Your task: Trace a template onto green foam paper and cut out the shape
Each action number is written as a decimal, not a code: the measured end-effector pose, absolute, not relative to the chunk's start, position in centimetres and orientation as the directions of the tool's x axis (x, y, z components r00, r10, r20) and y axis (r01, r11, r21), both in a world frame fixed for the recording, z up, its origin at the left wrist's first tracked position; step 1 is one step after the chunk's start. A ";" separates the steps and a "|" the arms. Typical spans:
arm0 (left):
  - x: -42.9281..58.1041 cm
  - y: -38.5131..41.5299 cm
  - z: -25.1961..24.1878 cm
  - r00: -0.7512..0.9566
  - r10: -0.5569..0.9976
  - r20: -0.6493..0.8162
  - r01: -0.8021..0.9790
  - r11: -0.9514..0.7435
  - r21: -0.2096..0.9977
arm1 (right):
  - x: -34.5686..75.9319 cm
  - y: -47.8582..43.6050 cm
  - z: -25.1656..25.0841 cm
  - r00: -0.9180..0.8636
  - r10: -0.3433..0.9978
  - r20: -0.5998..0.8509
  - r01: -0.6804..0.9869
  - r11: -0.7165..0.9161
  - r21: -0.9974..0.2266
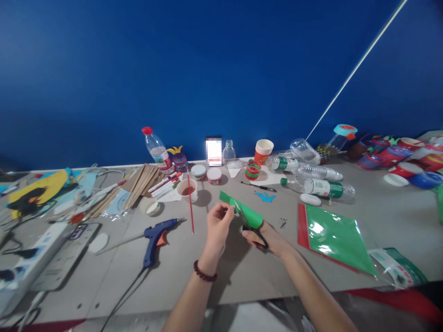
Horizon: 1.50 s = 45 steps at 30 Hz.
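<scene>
My left hand (219, 223) pinches the left part of a green sheet (254, 217), which looks like craft paper or foam and is held above the table. In my right hand (263, 237) are black-handled scissors (254, 233); their blades lie across the sheet near my left fingertips. The sheet curls over toward my right wrist. Just beyond my hands lie a blue crown-shaped cutout (265, 197) and a black pen (259, 186). A jar painted red and green (253, 170) stands farther back.
To the left lies a blue glue gun (155, 237) with its cord. A red brush (190, 203) rests across a paper cup (182, 190). Plastic bottles (321, 188) and a pack of green sheets (337, 235) lie right. A power strip (34, 263) is at far left.
</scene>
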State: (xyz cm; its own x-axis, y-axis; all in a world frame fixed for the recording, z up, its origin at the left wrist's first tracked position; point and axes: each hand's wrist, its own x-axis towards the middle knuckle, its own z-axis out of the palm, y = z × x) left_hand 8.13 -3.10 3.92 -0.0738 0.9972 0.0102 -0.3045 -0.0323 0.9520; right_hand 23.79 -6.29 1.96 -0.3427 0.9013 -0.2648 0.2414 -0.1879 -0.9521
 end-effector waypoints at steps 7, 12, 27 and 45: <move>8.3 -3.2 3.7 -0.080 0.997 0.022 -0.326 -0.047 0.944 | 23.4 -6.2 2.8 -0.360 0.905 -0.227 0.188 -0.168 -0.968; 8.3 -3.2 4.0 -0.067 0.998 0.013 -0.346 -0.036 0.938 | 23.3 -6.1 2.9 -0.375 0.901 -0.218 0.203 -0.149 -0.968; 8.2 -3.2 4.2 -0.065 0.997 0.034 -0.370 -0.055 0.927 | 23.3 -6.2 3.1 -0.383 0.896 -0.226 0.172 -0.171 -0.970; 8.2 -3.1 3.9 -0.059 0.998 0.036 -0.344 -0.054 0.937 | 23.3 -6.1 3.0 -0.413 0.896 -0.162 0.101 -0.132 -0.986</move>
